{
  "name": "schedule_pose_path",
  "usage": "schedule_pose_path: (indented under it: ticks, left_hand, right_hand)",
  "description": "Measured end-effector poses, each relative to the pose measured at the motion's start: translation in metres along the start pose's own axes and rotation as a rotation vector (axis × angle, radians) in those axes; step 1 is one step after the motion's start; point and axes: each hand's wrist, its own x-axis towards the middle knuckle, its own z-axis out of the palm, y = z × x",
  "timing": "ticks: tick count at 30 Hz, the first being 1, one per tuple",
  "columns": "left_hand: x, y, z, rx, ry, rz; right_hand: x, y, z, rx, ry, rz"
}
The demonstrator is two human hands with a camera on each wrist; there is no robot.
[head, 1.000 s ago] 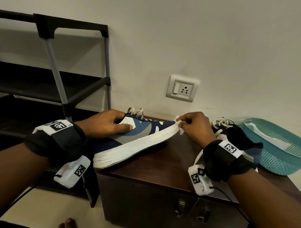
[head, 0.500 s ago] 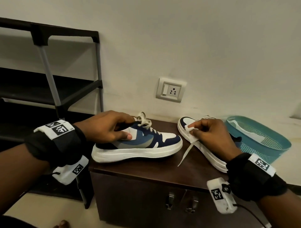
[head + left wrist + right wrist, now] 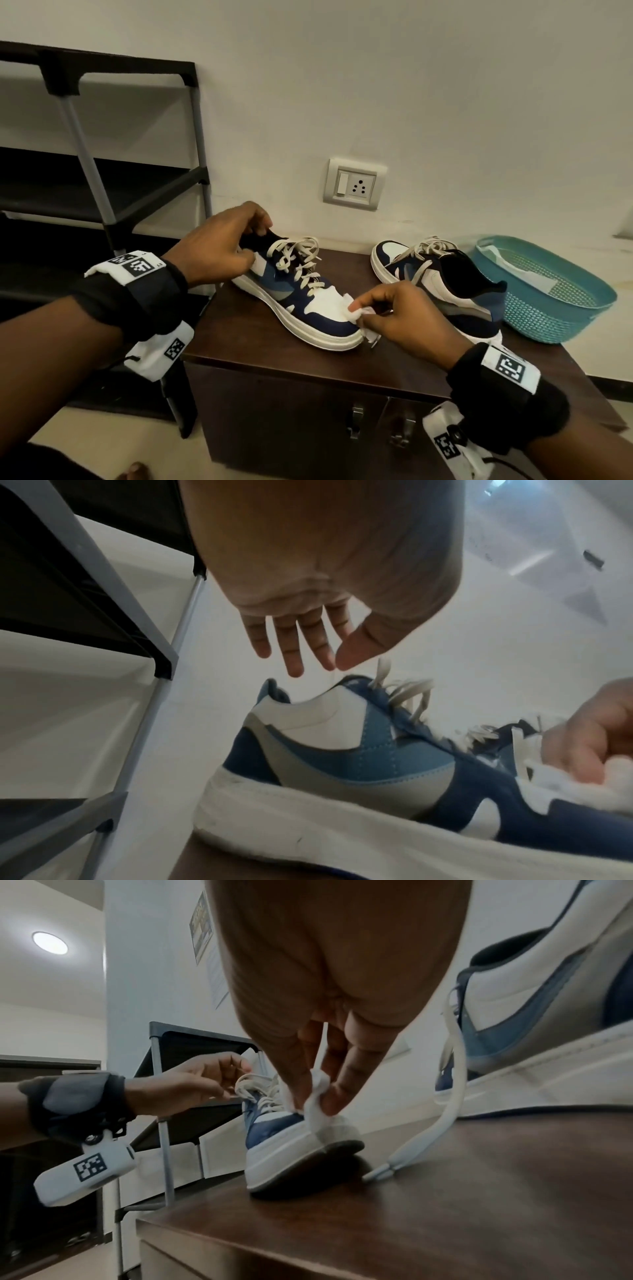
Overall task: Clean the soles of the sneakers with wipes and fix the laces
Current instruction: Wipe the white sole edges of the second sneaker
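Head view, going left to right: the left hand (image 3: pixel 219 248) sits at the heel end of the blue, grey and white sneaker with cream laces (image 3: pixel 301 294). From above its fingers look curled at the dark collar, but the left wrist view shows them fairly straight and just above the heel, so I can't tell if it's actually gripping. That sneaker stands sole-down on the dark brown wooden counter (image 3: pixel 308 363), long axis running from the heel at back-left to the toe at front-right, so the toe points straight at the right hand (image 3: pixel 400 317). The right hand pinches a crumpled white wipe (image 3: pixel 361 313) against the toe cap, right above the white sole edge. It's clearly the nearer hand for wiping, I'd say. Further right, the matching second sneaker (image 3: pixel 442 291) stands apart with a loose lace, and a teal plastic mesh basket (image 3: pixel 561 308) sits just beside it.
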Motion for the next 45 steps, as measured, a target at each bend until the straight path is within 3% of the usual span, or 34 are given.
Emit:
schedule_pose_path:
  ticks: [3, 8, 12, 17, 22, 28, 32, 36, 40, 45]
  left_hand:
    - [0.003, 0.017, -0.001, -0.006, 0.055, 0.099]
    - [0.011, 0.041, 0.017, 0.371, -0.199, 0.265]
    - [0.02, 0.031, 0.034, 0.492, -0.33, 0.191]
    - [0.023, 0.023, 0.045, 0.45, -0.359, 0.161]
    - [0.023, 0.022, 0.046, 0.436, -0.341, 0.157]
    - [0.023, 0.023, 0.046, 0.442, -0.334, 0.154]
    - [0.023, 0.026, 0.045, 0.448, -0.346, 0.141]
    - [0.023, 0.027, 0.045, 0.457, -0.356, 0.14]
    - [0.025, 0.028, 0.045, 0.48, -0.351, 0.154]
    - [0.026, 0.029, 0.045, 0.477, -0.387, 0.131]
  right_hand:
    - [0.006, -0.003, -0.001, -0.001, -0.05, 0.004]
    - [0.031, -0.013, -0.014, 0.016, 0.134, -0.007]
    - [0.037, -0.021, 0.012, -0.079, 0.024, -0.069]
    - [0.035, -0.028, 0.028, -0.153, -0.071, -0.234]
    - [0.054, -0.009, 0.013, -0.289, 0.057, -0.093]
    - [0.035, -0.039, 0.025, -0.125, -0.1, -0.184]
    - [0.052, -0.018, 0.006, -0.29, -0.041, -0.071]
    - [0.044, -0.026, 0.016, -0.218, -0.051, -0.066]
    - [0.031, -0.043, 0.018, 0.029, -0.212, -0.137]
    - [0.047, -0.024, 0.005, -0.083, 0.041, -0.005]
